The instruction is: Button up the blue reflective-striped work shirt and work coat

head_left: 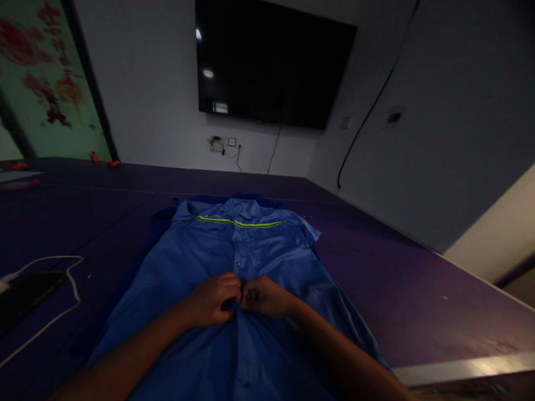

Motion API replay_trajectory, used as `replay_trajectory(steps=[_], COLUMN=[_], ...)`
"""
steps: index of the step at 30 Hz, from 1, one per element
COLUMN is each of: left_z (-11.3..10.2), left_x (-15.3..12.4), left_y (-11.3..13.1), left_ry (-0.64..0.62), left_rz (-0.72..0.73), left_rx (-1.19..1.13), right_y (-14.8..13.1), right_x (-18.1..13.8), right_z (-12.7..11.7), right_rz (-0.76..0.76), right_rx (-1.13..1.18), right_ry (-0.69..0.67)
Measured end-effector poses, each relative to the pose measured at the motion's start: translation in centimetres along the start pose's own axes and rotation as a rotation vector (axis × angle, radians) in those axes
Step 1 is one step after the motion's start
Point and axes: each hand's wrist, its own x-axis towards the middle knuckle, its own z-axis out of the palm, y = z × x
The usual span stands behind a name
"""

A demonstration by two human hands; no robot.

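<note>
A blue short-sleeved shirt (pixel 271 250) is lying front up on a wide purple surface (pixel 418 289), its collar (pixel 240 208) pointing away from us and its lower part spreading towards us. A yellow-green stripe (pixel 258 225) is crossing its chest, and a buttoned front strip (pixel 244 356) is running down the middle. On that strip, about midway along, we are grasping the cloth with both hands: the fingers of our left hand (pixel 219 301) and right hand (pixel 267 296) are pinching it from either side, the fingertips nearly meeting. Whether a button is sitting between them, we cannot tell. Darker blue cloth (pixel 163 220) is showing from beneath the shirt at its shoulders and left side. Farther left, a white cable (pixel 75 284) is curving beside a dark flat object (pixel 31 295). Near the far left edge, small orange objects (pixel 95 157) are resting by a green panel (pixel 25 103) bearing red markings. Ahead of us, a large black screen (pixel 271 61) is hanging on the wall (pixel 146 83), above some sockets (pixel 228 141).
</note>
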Motion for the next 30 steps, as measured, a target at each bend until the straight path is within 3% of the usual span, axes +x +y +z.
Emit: replay_trajectory(steps=[10,18,25,30], left_z=[0.6,0.5,0.2,0.1], left_x=[-0.3,-0.1,0.1,0.0], left_y=[-0.5,0.0,0.0,0.3], left_ry=[-0.026,-0.03,0.037,0.02], left_rz=[0.035,-0.017,-0.027,-0.015], left_rx=[0.034,0.031,-0.062,-0.099], right_y=[-0.2,-0.1,-0.6,-1.0], right_x=[-0.1,0.2,0.0,-0.1], right_z=[-0.5,-0.1,0.1,0.0], right_rz=[-0.007,0.047,0.353,0.438], right_rx=[0.001,0.088,0.259,0.397], right_ry=[-0.016,-0.005,-0.026,-0.041])
